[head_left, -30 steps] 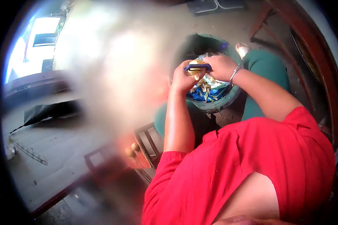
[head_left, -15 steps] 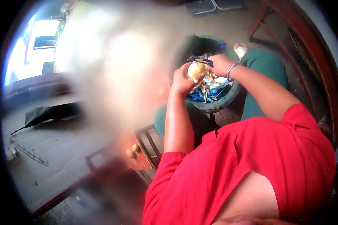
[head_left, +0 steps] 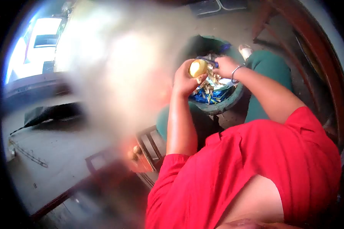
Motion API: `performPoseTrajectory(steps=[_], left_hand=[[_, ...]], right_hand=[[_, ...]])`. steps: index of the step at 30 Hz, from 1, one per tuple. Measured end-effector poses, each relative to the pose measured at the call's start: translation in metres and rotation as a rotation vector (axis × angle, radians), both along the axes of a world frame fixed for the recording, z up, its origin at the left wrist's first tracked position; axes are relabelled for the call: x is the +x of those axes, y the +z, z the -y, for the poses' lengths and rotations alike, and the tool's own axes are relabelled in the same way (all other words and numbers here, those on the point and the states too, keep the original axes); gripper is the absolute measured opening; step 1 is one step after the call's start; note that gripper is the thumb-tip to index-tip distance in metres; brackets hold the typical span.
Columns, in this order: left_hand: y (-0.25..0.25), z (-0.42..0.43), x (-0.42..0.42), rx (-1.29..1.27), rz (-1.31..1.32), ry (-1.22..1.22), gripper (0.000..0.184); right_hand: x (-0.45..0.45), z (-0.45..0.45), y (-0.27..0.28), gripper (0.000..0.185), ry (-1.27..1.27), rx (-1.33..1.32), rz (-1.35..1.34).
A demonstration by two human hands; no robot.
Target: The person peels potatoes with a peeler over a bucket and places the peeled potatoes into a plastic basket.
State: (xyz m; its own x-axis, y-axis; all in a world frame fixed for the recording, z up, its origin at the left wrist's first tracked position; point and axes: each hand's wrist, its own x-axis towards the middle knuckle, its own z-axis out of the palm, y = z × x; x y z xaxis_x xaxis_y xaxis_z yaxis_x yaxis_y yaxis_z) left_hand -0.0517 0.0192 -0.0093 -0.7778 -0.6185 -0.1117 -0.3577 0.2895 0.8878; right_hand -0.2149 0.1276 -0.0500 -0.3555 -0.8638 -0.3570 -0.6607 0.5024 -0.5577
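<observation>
My left hand (head_left: 184, 81) is closed around a pale yellow peeled potato (head_left: 197, 68), holding it above a round bin (head_left: 218, 108). In my right hand (head_left: 226, 68) is a dark blue peeler (head_left: 209, 61), its head beside the potato's far right side. Whether the blade touches the potato I cannot tell. A bracelet circles my right wrist. Below both hands, peelings (head_left: 208, 91) lie in the bin among blue and white wrappers (head_left: 214, 98).
The bin stands between my knees. To the left, small round potatoes (head_left: 135, 150) rest on a reddish stool (head_left: 143, 162). A wooden frame (head_left: 313, 45) rises at the right. A bright smear hides much of the left middle.
The peeler has shifted from across the top of the potato to its right side. The potato has turned slightly and moved a little left in my left hand.
</observation>
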Motion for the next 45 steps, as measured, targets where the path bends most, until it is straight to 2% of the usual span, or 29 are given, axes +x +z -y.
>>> performPoseTrajectory(steps=[2, 3, 5, 7, 9, 10, 13, 15, 17, 20, 22, 24, 27, 30, 31, 35, 39, 43, 45], left_hand=[[0.004, 0.0, 0.001, -0.142, 0.026, -0.004, 0.065], [0.002, 0.001, 0.001, -0.144, 0.023, -0.004, 0.065], [-0.004, 0.003, -0.001, -0.213, -0.015, 0.001, 0.062], [0.001, 0.006, -0.003, -0.166, 0.036, -0.034, 0.06], [0.011, 0.001, -0.005, -0.008, 0.011, -0.058, 0.043], [0.017, -0.006, -0.005, -0.041, -0.029, 0.004, 0.041], [0.009, -0.002, -0.004, -0.008, 0.024, 0.02, 0.039], [-0.002, 0.002, -0.004, 0.021, -0.007, 0.035, 0.037], [0.001, 0.006, -0.004, 0.054, 0.129, -0.075, 0.039], [0.008, 0.0, -0.005, -0.057, 0.137, -0.066, 0.044], [0.014, -0.003, -0.005, -0.09, 0.16, -0.069, 0.046], [0.004, 0.0, -0.002, -0.181, 0.199, -0.086, 0.059], [0.002, -0.001, -0.001, -0.183, 0.196, -0.095, 0.063], [0.005, -0.003, -0.001, -0.117, 0.196, -0.076, 0.063], [0.003, -0.002, -0.001, -0.107, 0.202, -0.065, 0.063], [-0.004, -0.002, 0.003, -0.115, 0.075, -0.021, 0.062], [0.004, -0.001, -0.001, -0.068, 0.118, 0.019, 0.059], [0.004, 0.0, -0.001, -0.126, 0.223, -0.032, 0.061], [-0.01, 0.003, 0.0, 0.118, -0.03, -0.011, 0.059]], right_hand=[[-0.002, 0.003, -0.002, 0.027, -0.121, -0.118, 0.147], [0.0, 0.003, -0.001, 0.027, -0.121, -0.121, 0.145], [0.007, 0.001, 0.003, 0.025, -0.079, -0.363, 0.12], [0.013, -0.001, 0.011, 0.019, -0.027, -0.446, 0.074], [0.016, -0.001, 0.014, 0.017, 0.04, -0.475, 0.009], [0.018, -0.002, 0.016, 0.017, 0.039, -0.474, 0.013], [0.017, -0.003, 0.021, 0.017, 0.124, -0.441, -0.089], [0.014, -0.001, 0.018, 0.018, 0.046, -0.384, -0.083], [0.01, 0.0, 0.015, 0.017, 0.012, -0.388, -0.089], [0.002, 0.001, 0.012, 0.019, -0.005, -0.213, -0.008], [0.004, 0.0, 0.014, 0.019, 0.001, -0.19, -0.005], [0.004, 0.0, 0.013, 0.019, 0.004, -0.167, -0.001], [0.0, 0.001, -0.001, 0.018, 0.011, -0.06, -0.067], [-0.001, -0.004, 0.003, 0.025, 0.159, 0.28, -0.159], [0.001, -0.005, 0.004, 0.025, 0.155, 0.277, -0.163], [-0.001, -0.004, -0.002, 0.029, -0.075, -0.103, -0.002], [0.006, 0.0, 0.008, 0.026, -0.092, -0.406, 0.055], [0.017, -0.003, 0.019, 0.022, 0.048, -0.409, 0.024], [0.016, -0.003, 0.012, 0.021, 0.084, -0.422, -0.01]])
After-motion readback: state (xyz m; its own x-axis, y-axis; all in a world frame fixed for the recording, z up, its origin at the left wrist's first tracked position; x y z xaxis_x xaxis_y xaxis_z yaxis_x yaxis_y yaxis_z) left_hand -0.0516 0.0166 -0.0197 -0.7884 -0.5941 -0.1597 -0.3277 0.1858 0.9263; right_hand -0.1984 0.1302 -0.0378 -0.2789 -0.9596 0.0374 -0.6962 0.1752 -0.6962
